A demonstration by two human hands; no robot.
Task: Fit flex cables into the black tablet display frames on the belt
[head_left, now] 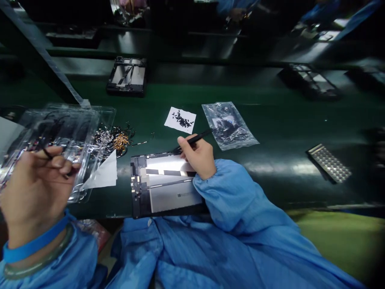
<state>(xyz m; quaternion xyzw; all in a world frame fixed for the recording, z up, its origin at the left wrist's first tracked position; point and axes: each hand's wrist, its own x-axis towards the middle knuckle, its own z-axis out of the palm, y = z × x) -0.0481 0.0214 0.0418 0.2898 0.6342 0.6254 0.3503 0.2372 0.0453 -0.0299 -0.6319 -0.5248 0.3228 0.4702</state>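
My right hand (200, 156) grips black tweezers (198, 137). Their tips point down at the upper edge of an opened tablet (171, 196), whose silvery inner panel and dark board show. The tablet lies flat at the bench's near edge, partly covered by my right hand and sleeve. Raised at the left, my left hand (39, 184) has its fingers curled around something thin and dark, too blurred to name. Behind that hand are clear plastic trays (90, 116) holding small parts. A white paper (179, 119) with many tiny black pieces lies beyond the tablet.
A clear bag (230, 124) of dark parts lies beyond my right hand. Small cables and gold parts (121, 141) are heaped beside the trays. Another opened device (128, 76) sits farther back; a studded metallic block (329, 162) lies right. Co-workers' hands (237, 14) appear across the bench.
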